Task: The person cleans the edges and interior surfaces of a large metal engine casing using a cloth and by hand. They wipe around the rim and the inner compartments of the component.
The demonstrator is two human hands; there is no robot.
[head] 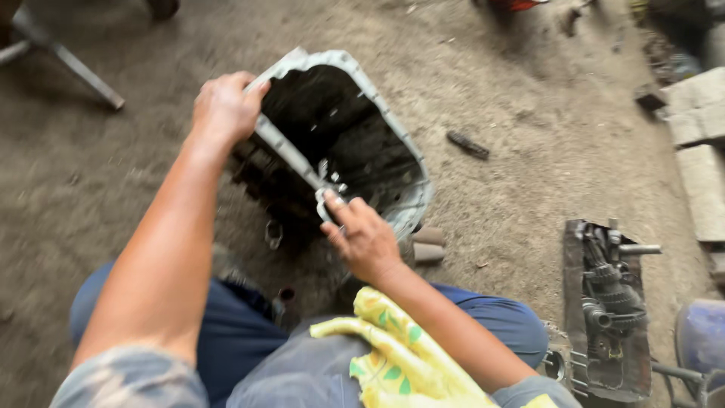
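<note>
Dirt floor; metal housing (393,162), likely heavy, rigid, greasy: left hand (224,107) clamps rim, right hand (362,238) pinches a wrench (298,162).

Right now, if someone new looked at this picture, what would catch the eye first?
First, the big grey metal housing in the middle, open and dark inside, on the dirt ground. The left hand grips its upper-left rim, while the right hand holds the near rim. Next come the yellow patterned cloth over the lap and a greasy tray of gear parts at the right.
</note>
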